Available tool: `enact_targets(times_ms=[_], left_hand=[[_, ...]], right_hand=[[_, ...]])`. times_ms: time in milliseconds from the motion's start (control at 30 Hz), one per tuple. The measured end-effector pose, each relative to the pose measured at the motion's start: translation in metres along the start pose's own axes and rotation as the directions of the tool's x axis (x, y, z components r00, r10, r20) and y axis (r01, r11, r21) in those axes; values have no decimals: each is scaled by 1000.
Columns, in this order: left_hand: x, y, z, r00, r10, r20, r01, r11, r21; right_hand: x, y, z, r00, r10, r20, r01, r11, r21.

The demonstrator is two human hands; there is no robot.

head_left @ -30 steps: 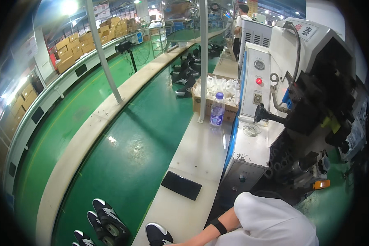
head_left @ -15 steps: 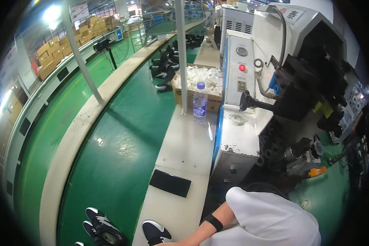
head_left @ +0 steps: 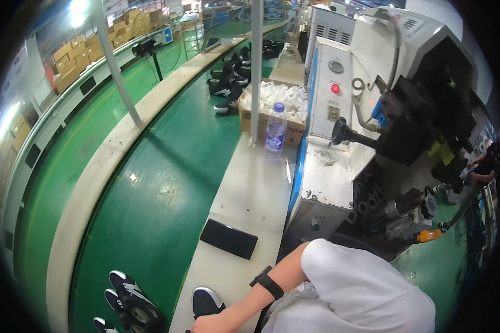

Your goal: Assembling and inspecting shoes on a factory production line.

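Shoe (head_left: 207,303), black with white toe rim, set on white bench (head_left: 228,194), on near side of phone (head_left: 229,238). Rear of shoe covered by right hand (head_left: 211,323); fingers cut off by lower edge, so pinch or spread cannot be told. Pale lettering borne by paired shoes (head_left: 133,304), left of and nearer than phone. Purple label carried by bottle (head_left: 275,133), beyond phone; panel (head_left: 321,100) print, farther still, too small to be read. Green floor (head_left: 150,205), left of phone, streaked with glare.

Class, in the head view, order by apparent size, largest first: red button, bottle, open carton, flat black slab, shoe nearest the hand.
Open carton
Flat black slab
Bottle and shoe: too alike to rank
Red button
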State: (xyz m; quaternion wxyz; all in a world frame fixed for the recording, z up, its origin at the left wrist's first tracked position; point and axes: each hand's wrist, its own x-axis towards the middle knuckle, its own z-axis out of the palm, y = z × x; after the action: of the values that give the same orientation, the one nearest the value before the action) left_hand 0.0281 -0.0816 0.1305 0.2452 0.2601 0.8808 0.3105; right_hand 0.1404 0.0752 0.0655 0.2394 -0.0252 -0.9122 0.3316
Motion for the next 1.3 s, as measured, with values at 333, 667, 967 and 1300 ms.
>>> enact_targets(times_ms=[333, 667, 967, 1300], left_hand=[[-48, -15, 18, 839, 369, 400, -397, 918, -15], [-31, -15, 24, 734, 547, 402, -515, 835, -194], [-21, -35, 13, 798, 597, 81, -600, 800, 9], [-17, -29, 55, 705, 625, -335, -666, 746, -7]], right_hand=[[27, 46, -18, 790, -224, 571, 13, 937, 349], [13, 28, -26, 879, 34, 475, -150, 966, 210], [11, 46, -59, 830, -71, 552, -245, 843, 478], [-15, 33, -2, 755, 654, 49, -487, 509, 710]])
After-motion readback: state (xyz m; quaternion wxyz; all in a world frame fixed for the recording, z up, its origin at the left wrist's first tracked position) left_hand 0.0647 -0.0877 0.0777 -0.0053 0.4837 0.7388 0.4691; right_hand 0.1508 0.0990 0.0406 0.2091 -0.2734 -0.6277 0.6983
